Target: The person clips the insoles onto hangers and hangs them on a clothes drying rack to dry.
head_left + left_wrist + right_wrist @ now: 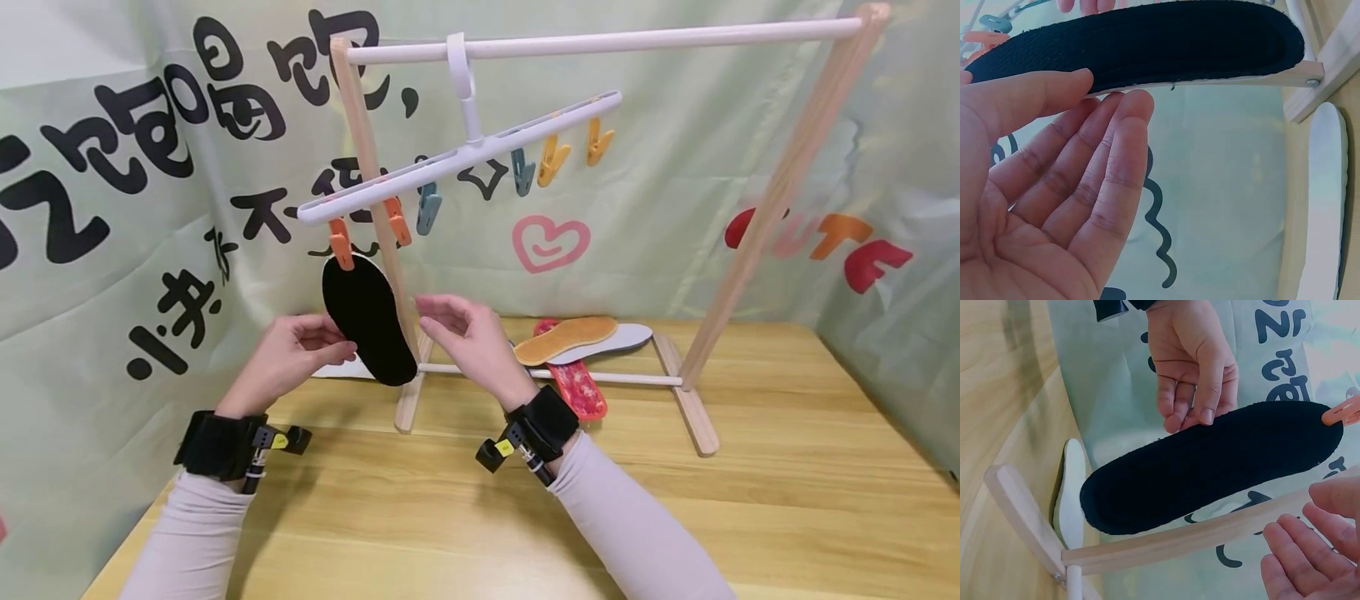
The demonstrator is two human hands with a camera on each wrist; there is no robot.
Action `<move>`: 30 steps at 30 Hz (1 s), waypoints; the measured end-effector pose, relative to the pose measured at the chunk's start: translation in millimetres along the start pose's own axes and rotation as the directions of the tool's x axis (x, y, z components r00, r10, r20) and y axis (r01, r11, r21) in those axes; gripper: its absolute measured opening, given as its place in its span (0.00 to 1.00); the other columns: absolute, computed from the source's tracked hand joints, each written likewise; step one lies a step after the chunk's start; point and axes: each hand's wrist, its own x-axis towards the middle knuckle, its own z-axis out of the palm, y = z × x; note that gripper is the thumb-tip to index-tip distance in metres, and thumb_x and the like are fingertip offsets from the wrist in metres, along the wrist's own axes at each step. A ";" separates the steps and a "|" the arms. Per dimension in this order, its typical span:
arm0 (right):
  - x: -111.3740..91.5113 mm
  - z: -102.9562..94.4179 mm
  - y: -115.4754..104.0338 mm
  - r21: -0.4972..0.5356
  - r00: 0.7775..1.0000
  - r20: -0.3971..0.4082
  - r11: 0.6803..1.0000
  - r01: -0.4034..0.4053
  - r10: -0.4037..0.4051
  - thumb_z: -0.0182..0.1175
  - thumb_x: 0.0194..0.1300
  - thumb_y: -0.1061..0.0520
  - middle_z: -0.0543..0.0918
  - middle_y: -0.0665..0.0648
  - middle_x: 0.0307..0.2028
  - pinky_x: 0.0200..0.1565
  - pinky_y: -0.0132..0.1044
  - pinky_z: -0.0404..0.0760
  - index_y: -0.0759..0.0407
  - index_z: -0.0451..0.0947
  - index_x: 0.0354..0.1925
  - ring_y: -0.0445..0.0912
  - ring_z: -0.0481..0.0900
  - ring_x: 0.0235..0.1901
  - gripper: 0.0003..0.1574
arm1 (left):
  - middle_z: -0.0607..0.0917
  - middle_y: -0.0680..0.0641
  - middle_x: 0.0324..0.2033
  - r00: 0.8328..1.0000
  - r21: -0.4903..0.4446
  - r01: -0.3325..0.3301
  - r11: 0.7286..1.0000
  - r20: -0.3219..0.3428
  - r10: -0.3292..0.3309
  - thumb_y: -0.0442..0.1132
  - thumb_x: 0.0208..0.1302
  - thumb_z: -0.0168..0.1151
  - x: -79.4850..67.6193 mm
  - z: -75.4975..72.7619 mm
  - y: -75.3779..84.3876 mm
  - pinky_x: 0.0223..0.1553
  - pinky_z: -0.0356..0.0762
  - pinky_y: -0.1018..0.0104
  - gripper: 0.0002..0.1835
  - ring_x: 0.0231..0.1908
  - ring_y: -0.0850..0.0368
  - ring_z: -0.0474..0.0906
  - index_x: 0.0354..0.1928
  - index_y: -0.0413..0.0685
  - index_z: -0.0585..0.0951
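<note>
A black insole (365,321) hangs by its upper end from an orange clothespin (341,243) at the low left end of a white clip hanger (465,154). My left hand (296,354) pinches the insole's left edge; in the left wrist view the thumb (1054,90) lies on its dark face and the fingertips sit behind the edge. On the other side, my right hand (468,337) is apart from the insole, its fingers loosely extended with nothing in them, as the right wrist view of the right hand (1316,544) also shows.
The hanger hooks over the white top bar (660,37) of a wooden rack (780,192). Blue clothespins (522,172) and yellow clothespins (553,160) hang along it. Behind lie a tan insole (573,337), a red patterned insole (579,392) and, farther left, a white insole (1325,206).
</note>
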 end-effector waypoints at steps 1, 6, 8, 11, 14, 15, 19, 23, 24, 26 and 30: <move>-0.5 -0.1 0.8 -0.003 1.000 0.003 1.000 -0.003 0.003 0.65 0.79 0.56 0.89 0.56 0.59 0.66 0.41 0.83 0.57 0.83 0.65 0.48 0.88 0.60 0.20 | 0.94 0.42 0.39 1.000 -0.001 0.001 1.000 0.003 -0.001 0.40 0.71 0.73 -0.1 0.0 -0.3 0.42 0.87 0.69 0.11 0.37 0.65 0.90 0.46 0.38 0.86; -3.2 0.8 5.6 -0.048 1.000 0.023 0.999 -0.015 0.016 0.65 0.79 0.56 0.90 0.56 0.58 0.63 0.41 0.85 0.58 0.84 0.64 0.48 0.89 0.57 0.19 | 0.93 0.42 0.39 1.000 -0.015 -0.003 1.000 0.018 0.003 0.38 0.70 0.74 -0.1 0.7 -2.9 0.43 0.88 0.69 0.11 0.37 0.64 0.91 0.47 0.36 0.86; -4.1 1.3 7.2 -0.068 0.999 0.032 0.998 -0.020 0.022 0.65 0.78 0.56 0.90 0.56 0.58 0.62 0.41 0.85 0.58 0.84 0.63 0.48 0.89 0.57 0.19 | 0.93 0.42 0.39 1.000 -0.016 0.002 1.000 0.022 -0.002 0.37 0.70 0.74 -0.3 0.6 -4.2 0.43 0.88 0.69 0.12 0.37 0.64 0.91 0.47 0.36 0.86; -5.4 1.3 8.6 -0.085 0.998 0.046 0.996 -0.033 0.037 0.64 0.79 0.55 0.90 0.55 0.58 0.63 0.42 0.85 0.57 0.84 0.63 0.47 0.88 0.57 0.18 | 0.93 0.40 0.40 1.000 -0.015 0.009 1.000 0.027 -0.008 0.37 0.70 0.74 -0.2 0.9 -5.6 0.42 0.88 0.68 0.12 0.37 0.64 0.91 0.47 0.35 0.86; -6.6 0.6 9.1 -0.088 0.997 0.054 0.995 -0.048 0.052 0.64 0.79 0.55 0.90 0.55 0.58 0.63 0.43 0.84 0.55 0.84 0.63 0.47 0.88 0.57 0.18 | 0.93 0.40 0.40 0.999 -0.016 0.015 1.000 0.036 -0.015 0.37 0.70 0.74 -0.6 2.1 -6.2 0.42 0.88 0.68 0.12 0.37 0.63 0.91 0.47 0.35 0.86; -6.9 0.2 9.3 -0.090 0.997 0.056 0.995 -0.051 0.056 0.64 0.79 0.55 0.90 0.55 0.57 0.63 0.43 0.84 0.55 0.84 0.63 0.47 0.88 0.57 0.18 | 0.93 0.39 0.40 0.999 -0.018 0.015 1.000 0.038 -0.014 0.36 0.70 0.74 -0.7 2.7 -6.5 0.42 0.88 0.68 0.12 0.37 0.63 0.91 0.47 0.34 0.86; -7.4 -1.9 10.6 -0.092 0.997 0.063 0.995 -0.047 0.053 0.64 0.79 0.55 0.90 0.56 0.57 0.62 0.43 0.85 0.55 0.84 0.63 0.48 0.88 0.56 0.18 | 0.93 0.40 0.38 0.999 -0.019 0.011 1.000 0.038 -0.011 0.35 0.70 0.73 -1.2 5.5 -8.6 0.41 0.89 0.67 0.11 0.36 0.62 0.91 0.46 0.34 0.86; -7.3 -5.3 13.7 -0.095 0.997 0.071 0.995 -0.035 0.042 0.64 0.79 0.55 0.90 0.59 0.57 0.61 0.43 0.85 0.57 0.84 0.62 0.49 0.89 0.56 0.18 | 0.93 0.39 0.37 0.999 -0.034 -0.001 0.999 0.047 0.003 0.34 0.69 0.74 0.5 11.2 -11.7 0.40 0.90 0.65 0.10 0.35 0.59 0.92 0.45 0.33 0.86; -7.1 -6.2 14.7 -0.100 0.996 0.074 0.994 -0.032 0.040 0.64 0.79 0.56 0.90 0.60 0.57 0.61 0.43 0.85 0.58 0.84 0.62 0.49 0.89 0.56 0.18 | 0.93 0.39 0.37 0.999 -0.036 -0.004 0.999 0.048 0.006 0.34 0.69 0.74 1.2 12.8 -12.4 0.40 0.90 0.64 0.10 0.35 0.58 0.92 0.45 0.33 0.87; -6.6 -8.0 16.2 -0.110 0.996 0.079 0.993 -0.029 0.038 0.64 0.79 0.56 0.90 0.60 0.57 0.60 0.43 0.86 0.58 0.84 0.62 0.49 0.89 0.55 0.17 | 0.93 0.38 0.36 0.999 -0.039 -0.010 0.999 0.050 0.012 0.34 0.68 0.74 3.1 15.8 -13.8 0.40 0.90 0.63 0.09 0.35 0.55 0.92 0.44 0.34 0.87; -5.5 -11.2 18.4 -0.153 0.995 0.090 0.988 -0.033 0.047 0.65 0.79 0.55 0.91 0.58 0.55 0.58 0.42 0.86 0.58 0.85 0.60 0.48 0.90 0.54 0.17 | 0.93 0.39 0.36 0.999 -0.014 -0.003 1.000 0.047 0.004 0.35 0.68 0.75 5.6 19.9 -16.8 0.40 0.90 0.63 0.08 0.36 0.52 0.93 0.42 0.37 0.88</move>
